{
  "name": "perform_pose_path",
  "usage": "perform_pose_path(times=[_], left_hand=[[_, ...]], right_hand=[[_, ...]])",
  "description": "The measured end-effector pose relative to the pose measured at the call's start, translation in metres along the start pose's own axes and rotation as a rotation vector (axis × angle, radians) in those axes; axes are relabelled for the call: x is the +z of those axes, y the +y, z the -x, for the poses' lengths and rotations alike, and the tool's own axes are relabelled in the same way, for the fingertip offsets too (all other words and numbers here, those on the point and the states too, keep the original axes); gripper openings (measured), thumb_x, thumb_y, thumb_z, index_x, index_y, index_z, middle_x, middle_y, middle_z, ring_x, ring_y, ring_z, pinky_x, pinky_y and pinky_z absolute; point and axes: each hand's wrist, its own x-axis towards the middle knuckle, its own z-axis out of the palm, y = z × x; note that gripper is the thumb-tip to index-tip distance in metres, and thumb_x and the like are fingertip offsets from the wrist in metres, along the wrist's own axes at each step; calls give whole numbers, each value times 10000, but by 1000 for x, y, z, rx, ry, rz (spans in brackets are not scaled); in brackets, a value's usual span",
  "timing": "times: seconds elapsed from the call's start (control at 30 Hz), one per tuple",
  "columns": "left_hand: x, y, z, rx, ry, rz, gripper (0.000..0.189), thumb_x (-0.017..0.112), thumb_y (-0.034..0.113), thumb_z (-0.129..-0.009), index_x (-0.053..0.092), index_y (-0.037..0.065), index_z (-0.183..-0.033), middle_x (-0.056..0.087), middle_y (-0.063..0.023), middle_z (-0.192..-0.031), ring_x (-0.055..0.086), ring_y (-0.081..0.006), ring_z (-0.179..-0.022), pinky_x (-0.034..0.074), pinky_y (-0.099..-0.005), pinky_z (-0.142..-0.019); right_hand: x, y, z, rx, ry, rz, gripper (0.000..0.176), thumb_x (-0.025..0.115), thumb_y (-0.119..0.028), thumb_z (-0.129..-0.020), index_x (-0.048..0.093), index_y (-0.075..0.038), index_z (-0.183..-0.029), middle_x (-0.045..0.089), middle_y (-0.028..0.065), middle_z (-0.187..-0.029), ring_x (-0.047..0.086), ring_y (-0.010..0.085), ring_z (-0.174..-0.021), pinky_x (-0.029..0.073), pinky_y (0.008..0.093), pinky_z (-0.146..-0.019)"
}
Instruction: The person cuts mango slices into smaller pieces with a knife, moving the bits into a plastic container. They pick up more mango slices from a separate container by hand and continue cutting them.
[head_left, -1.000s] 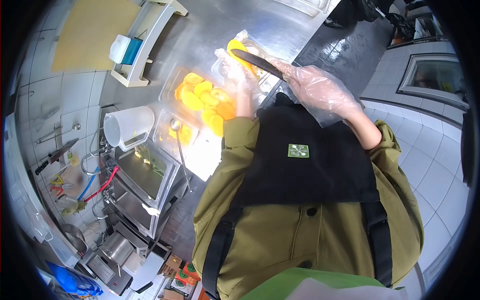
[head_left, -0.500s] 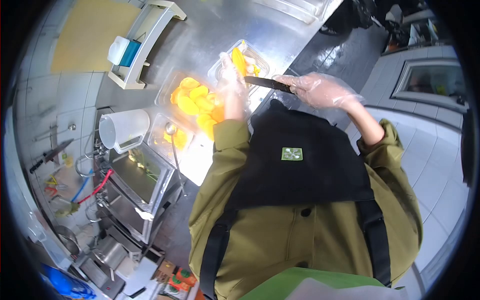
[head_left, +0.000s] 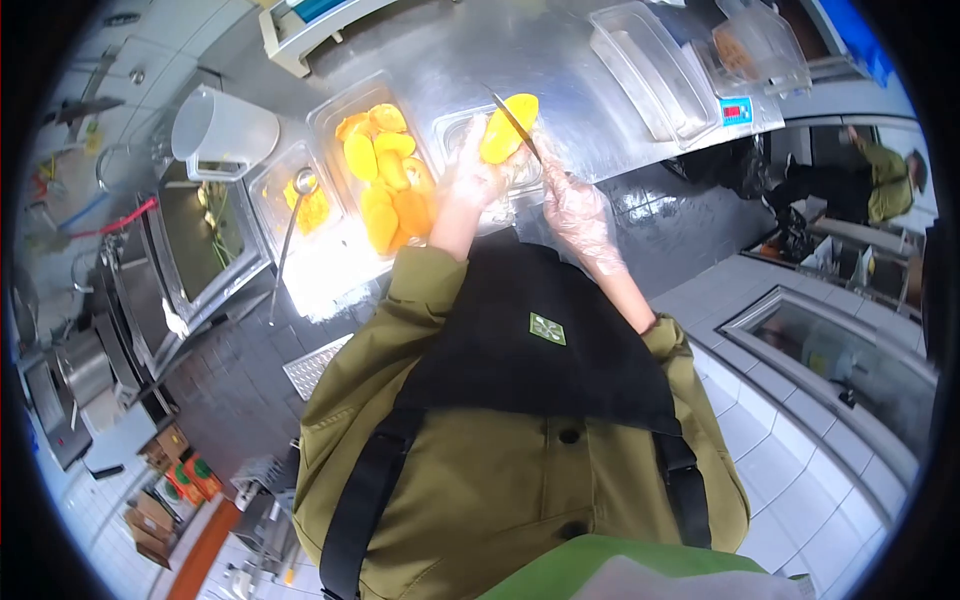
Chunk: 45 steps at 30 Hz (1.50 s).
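My left hand (head_left: 472, 182), in a clear plastic glove, is closed on a peeled yellow mango (head_left: 497, 145). Also gloved, my right hand (head_left: 578, 214) grips a knife (head_left: 514, 122), whose blade lies across the mango's face. Both hands are over a small clear tray (head_left: 448, 124), and what lies in it is mostly covered. To the left, a larger clear container holds several yellow-orange mango pieces (head_left: 380, 210). Whether the blade has cut into the fruit cannot be seen.
A smaller container with orange bits and a ladle (head_left: 287, 238) stands at the left, near a white pitcher (head_left: 222, 135). Clear bins (head_left: 650, 75) and a scale (head_left: 736, 110) are at the counter's far right. Another person (head_left: 885, 180) stands in the background.
The view has turned, bringing the bins, scale and other person into sight. The mango is now raised above the tray, and the knife has swung from pointing sideways to lying across it.
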Motion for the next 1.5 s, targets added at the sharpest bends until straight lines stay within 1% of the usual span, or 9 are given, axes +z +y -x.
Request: perform_pose_path(times=[0.1, 0.63, 0.73, 0.87, 0.93, 1.27, 1.37, 1.43, 1.5], left_hand=[[-3, -12, -2, 306, -72, -502, 395, 518, 288, -966, 495, 20, -1255, 556, -145, -1261, 543, -290, -1162, 495, -451, -949], [-5, -27, 4, 270, -126, -48, 501, 460, 356, -961, 467, 0, -1313, 549, -171, -1287, 541, -296, -1172, 450, -418, -1001], [36, -24, 46, 1155, 1, -1519, 406, 505, 345, -950, 537, 40, -1217, 593, -103, -1148, 547, -278, -1088, 478, -417, -933], [5, -22, 37, 877, -121, -1128, 451, 538, 240, -919, 466, 19, -1306, 580, -148, -1200, 563, -248, -1109, 465, -357, -945], [2, -19, 30, 726, -173, -919, 474, 548, 211, -910, 447, 14, -1329, 577, -160, -1212, 568, -240, -1112, 462, -342, -946], [-1, -18, -4, 222, -259, -219, 492, 568, 174, -889, 436, 17, -1336, 580, -163, -1196, 574, -241, -1088, 467, -343, -928], [0, -19, -6, 195, -263, -188, 498, 574, 163, -883, 433, 18, -1338, 581, -163, -1191, 575, -241, -1081, 468, -343, -923], [0, -19, -6, 187, -261, -173, 503, 579, 156, -879, 431, 19, -1339, 582, -164, -1188, 576, -242, -1076, 469, -343, -919], [2, -17, -7, 179, -264, -164, 508, 583, 149, -875, 428, 19, -1341, 583, -164, -1185, 578, -242, -1071, 470, -343, -916]], right_hand=[[14, 8, -4, 7, -18, 19, 660, 510, -119, -869, 303, -272, -1476, 579, 160, -624, 596, 345, -544, 488, 470, -547], [20, 42, -30, -204, -168, -14, 408, 501, -221, -921, 507, -187, -1328, 611, 191, -700, 631, 376, -645, 517, 463, -594], [36, 52, -36, -356, -97, 38, 447, 511, -198, -912, 481, -171, -1357, 603, 168, -678, 622, 340, -614, 513, 447, -589], [11, 27, -47, -332, -328, 196, 531, 486, -156, -917, 378, -107, -1434, 600, 169, -1082, 609, 308, -927, 493, 429, -837], [12, 26, -50, -392, -13, 21, 558, 527, -138, -884, 415, -197, -1428, 559, 135, -616, 568, 295, -545, 490, 420, -574], [13, 28, -45, -368, -11, 1, 529, 560, -130, -868, 469, -163, -1388, 579, 163, -635, 594, 321, -559, 471, 427, -542], [18, 26, -40, -171, -243, 57, 506, 529, -125, -873, 472, -108, -1376, 553, 196, -1233, 540, 361, -1116, 399, 469, -1006], [34, 33, -40, -295, 6, -56, 250, 575, -141, -859, 596, -37, -1085, 569, 180, -616, 584, 352, -540, 470, 444, -536], [28, 32, -39, -300, -39, 0, 212, 568, -137, -859, 595, -24, -1038, 571, 186, -619, 590, 358, -553, 471, 447, -538]])
